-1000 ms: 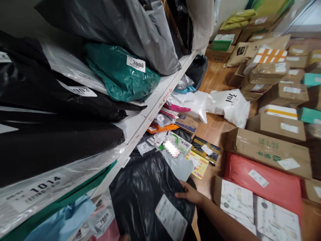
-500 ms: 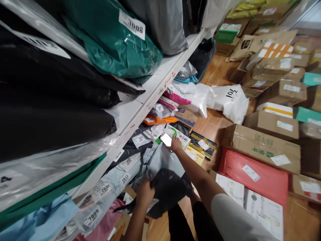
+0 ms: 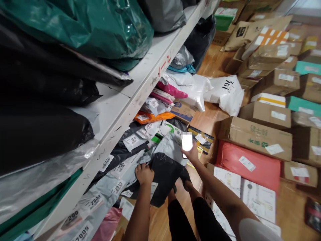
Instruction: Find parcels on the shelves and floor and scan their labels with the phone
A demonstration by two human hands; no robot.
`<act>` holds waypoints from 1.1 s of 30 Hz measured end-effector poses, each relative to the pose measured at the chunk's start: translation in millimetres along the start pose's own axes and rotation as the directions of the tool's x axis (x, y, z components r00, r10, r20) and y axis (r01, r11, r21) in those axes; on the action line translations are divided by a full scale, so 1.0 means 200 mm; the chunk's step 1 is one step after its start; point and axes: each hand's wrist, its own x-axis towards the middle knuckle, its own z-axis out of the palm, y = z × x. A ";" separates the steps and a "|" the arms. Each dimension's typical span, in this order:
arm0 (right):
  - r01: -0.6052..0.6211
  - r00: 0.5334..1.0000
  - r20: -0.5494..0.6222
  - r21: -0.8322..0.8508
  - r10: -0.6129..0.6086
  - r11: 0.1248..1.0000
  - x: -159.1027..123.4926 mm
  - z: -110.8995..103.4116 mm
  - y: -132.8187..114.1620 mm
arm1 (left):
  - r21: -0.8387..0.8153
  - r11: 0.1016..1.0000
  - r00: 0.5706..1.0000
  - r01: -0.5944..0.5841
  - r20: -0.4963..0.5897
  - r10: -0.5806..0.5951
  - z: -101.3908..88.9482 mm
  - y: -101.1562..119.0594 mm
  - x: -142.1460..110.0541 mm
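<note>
My right hand grips a smartphone with a bright white screen, held above the parcels; the blurred top of the screen is unreadable. My left hand has its fingers curled at the left edge of a black plastic mailing bag. The bag lies over the near end of a light grey mailing bag, close to my feet. Left of my left hand are labelled parcels, among them a grey one marked 2012 and a dark one with a white 3010 label.
A white shelf loaded with black and green bags overhangs the parcels on the left. Cardboard boxes, a red parcel and white boxes line the wooden floor on the right. White bags lie farther ahead.
The phone has moved right and turned more upright in my right hand. My left hand has moved forward with the black bag, now spread over the grey one. The view has shifted slightly.
</note>
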 end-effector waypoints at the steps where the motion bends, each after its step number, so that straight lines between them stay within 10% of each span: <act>1: -0.026 0.999 -0.021 0.033 0.027 0.999 -0.08 -0.08 0.06 | -0.022 1.000 1.000 -0.010 0.026 0.010 0.00 -0.01 0.02; 9: -0.099 0.992 -0.056 0.191 0.112 0.977 -0.53 -0.52 0.08 | -0.321 0.922 0.967 0.216 0.204 -0.155 -0.18 -0.04 -0.05; 16: -0.038 0.998 -0.034 0.297 0.051 0.954 -0.63 -0.80 -0.19 | -0.649 0.540 0.835 0.537 0.316 -0.450 -0.46 0.08 -0.26; 25: -0.099 0.985 0.174 0.596 -0.007 0.797 -0.83 -1.12 -0.30 | -0.852 0.172 0.802 0.495 0.373 -0.467 -0.90 0.39 -0.33; 33: -0.320 0.863 0.473 0.784 -0.178 0.532 -1.10 -1.48 -0.31 | -0.915 0.115 0.864 0.387 0.316 -0.392 -1.23 0.49 -0.43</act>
